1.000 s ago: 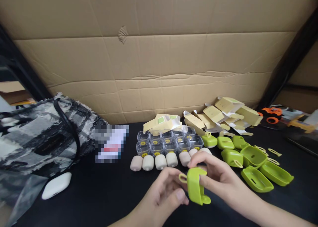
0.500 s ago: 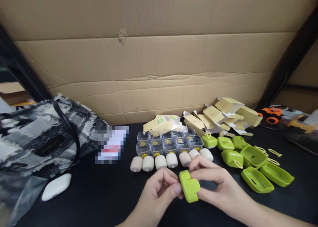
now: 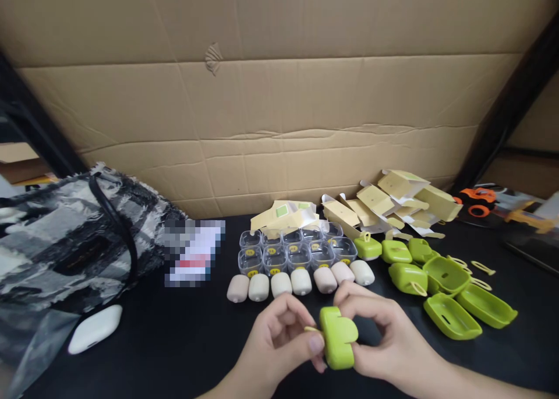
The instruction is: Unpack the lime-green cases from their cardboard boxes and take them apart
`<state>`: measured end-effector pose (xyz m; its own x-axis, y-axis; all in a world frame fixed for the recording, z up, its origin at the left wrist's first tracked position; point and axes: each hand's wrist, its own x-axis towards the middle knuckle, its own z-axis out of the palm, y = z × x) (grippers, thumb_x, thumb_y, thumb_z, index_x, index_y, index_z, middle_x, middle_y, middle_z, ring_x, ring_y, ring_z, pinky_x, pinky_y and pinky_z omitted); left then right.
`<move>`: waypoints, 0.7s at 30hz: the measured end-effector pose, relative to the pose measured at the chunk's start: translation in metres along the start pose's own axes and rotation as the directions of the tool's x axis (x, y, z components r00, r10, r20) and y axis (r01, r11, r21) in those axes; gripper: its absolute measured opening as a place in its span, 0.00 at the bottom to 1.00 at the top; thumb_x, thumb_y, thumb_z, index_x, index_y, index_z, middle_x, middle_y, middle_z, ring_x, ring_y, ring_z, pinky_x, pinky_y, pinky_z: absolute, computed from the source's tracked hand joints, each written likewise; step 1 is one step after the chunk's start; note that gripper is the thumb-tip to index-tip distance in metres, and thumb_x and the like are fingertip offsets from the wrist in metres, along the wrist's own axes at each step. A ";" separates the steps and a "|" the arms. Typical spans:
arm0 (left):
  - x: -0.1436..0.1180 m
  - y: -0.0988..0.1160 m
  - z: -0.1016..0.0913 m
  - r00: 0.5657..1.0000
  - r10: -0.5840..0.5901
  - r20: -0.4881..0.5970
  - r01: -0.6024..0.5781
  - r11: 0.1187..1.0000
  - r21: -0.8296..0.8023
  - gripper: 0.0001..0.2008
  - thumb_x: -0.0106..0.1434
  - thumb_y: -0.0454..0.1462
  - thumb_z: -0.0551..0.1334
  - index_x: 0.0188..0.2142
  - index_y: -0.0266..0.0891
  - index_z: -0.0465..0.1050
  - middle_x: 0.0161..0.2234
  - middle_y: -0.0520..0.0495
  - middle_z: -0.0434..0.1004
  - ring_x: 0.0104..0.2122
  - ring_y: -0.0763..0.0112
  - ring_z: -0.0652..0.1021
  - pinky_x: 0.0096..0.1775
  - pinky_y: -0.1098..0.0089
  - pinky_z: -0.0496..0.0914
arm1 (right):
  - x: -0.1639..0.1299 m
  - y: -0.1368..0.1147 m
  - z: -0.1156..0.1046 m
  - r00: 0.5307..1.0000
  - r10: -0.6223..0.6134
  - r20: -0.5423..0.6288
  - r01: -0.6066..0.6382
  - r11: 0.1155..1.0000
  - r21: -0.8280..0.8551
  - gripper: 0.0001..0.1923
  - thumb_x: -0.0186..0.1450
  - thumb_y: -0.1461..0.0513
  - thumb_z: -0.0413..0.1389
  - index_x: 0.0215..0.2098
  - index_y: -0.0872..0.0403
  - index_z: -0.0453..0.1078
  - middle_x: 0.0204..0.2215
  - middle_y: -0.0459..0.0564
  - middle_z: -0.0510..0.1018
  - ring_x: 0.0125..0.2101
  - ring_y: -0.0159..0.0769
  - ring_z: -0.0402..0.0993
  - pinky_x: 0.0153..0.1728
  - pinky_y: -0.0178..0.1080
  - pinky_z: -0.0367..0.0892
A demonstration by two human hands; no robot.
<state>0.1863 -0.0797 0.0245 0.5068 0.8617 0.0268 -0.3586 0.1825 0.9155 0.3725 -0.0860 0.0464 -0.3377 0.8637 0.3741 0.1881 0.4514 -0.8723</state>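
Observation:
In front of me, low in the middle, a small green plastic shell (image 3: 338, 338) with a rounded tab sits between my hands. My right hand (image 3: 384, 335) grips it from the right, thumb below and fingers above. My left hand (image 3: 286, 341) is closed at the shell's left face, pinching a thin pale yellow loop (image 3: 311, 329) that pokes out there. Most of the loop is hidden by the fingers. Just beyond my hands lies a row of several cream and pinkish barrel-shaped pieces (image 3: 282, 284).
Clear plastic boxes (image 3: 299, 258) with yellow stickers stand behind the row. To the right lie other green shells (image 3: 452, 317) and loose yellow loops (image 3: 483, 268). Opened cartons (image 3: 375, 204) are piled behind. At left are a white rounded case (image 3: 96, 329) and a shaggy bag (image 3: 87, 242).
Both hands and the green shell have shifted slightly right and down. The pale yellow loop now shows at my left fingertips.

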 end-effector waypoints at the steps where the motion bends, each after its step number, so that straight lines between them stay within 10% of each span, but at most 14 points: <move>1: -0.001 0.000 0.000 0.999 0.033 0.015 -0.033 0.999 0.021 0.15 0.53 0.41 0.70 0.34 0.38 0.68 0.28 0.53 0.73 0.26 0.77 0.75 0.31 0.74 0.67 | 0.001 0.000 0.001 1.000 0.002 -0.010 -0.002 1.000 -0.002 0.05 0.51 0.68 0.59 0.23 0.54 0.67 0.25 0.44 0.67 0.28 0.32 0.65 0.30 0.34 0.63; 5: -0.003 0.002 -0.001 0.991 0.057 0.119 -0.077 0.982 0.172 0.27 0.49 0.41 0.72 0.47 0.42 0.65 0.38 0.49 0.71 0.38 0.70 0.73 0.41 0.69 0.66 | 0.000 0.001 0.005 1.000 -0.003 -0.010 0.003 1.000 -0.021 0.07 0.48 0.71 0.54 0.22 0.54 0.61 0.24 0.43 0.66 0.26 0.30 0.64 0.28 0.33 0.62; 11: -0.006 0.001 -0.003 0.982 0.078 0.172 -0.121 0.960 0.253 0.20 0.56 0.45 0.66 0.43 0.38 0.65 0.35 0.48 0.71 0.35 0.70 0.72 0.39 0.69 0.66 | 0.001 -0.013 -0.013 0.993 -0.119 0.027 0.121 0.990 -0.073 0.06 0.49 0.69 0.53 0.23 0.53 0.61 0.22 0.43 0.69 0.24 0.31 0.65 0.26 0.33 0.63; 15: -0.005 -0.003 -0.005 0.974 0.086 0.208 -0.132 0.967 0.217 0.20 0.58 0.48 0.64 0.43 0.40 0.64 0.37 0.48 0.69 0.35 0.71 0.71 0.39 0.70 0.66 | 0.009 -0.024 -0.068 0.938 -0.247 -0.242 0.127 0.896 -0.425 0.03 0.57 0.64 0.55 0.28 0.50 0.65 0.26 0.46 0.74 0.28 0.37 0.70 0.30 0.38 0.66; 21: -0.004 -0.005 -0.009 0.964 -0.013 0.266 -0.048 0.974 0.222 0.21 0.57 0.48 0.65 0.43 0.40 0.64 0.38 0.48 0.70 0.35 0.70 0.72 0.40 0.68 0.66 | 0.002 0.013 -0.167 0.885 -0.146 -0.441 -0.297 0.553 -0.778 0.09 0.58 0.52 0.55 0.30 0.48 0.68 0.25 0.47 0.76 0.24 0.42 0.74 0.27 0.45 0.70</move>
<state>0.1788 -0.0793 0.0163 0.7014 0.7025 0.1209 -0.2000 0.0311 0.9793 0.5286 -0.0412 0.0883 0.0805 0.7975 0.5980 0.9222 0.1681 -0.3483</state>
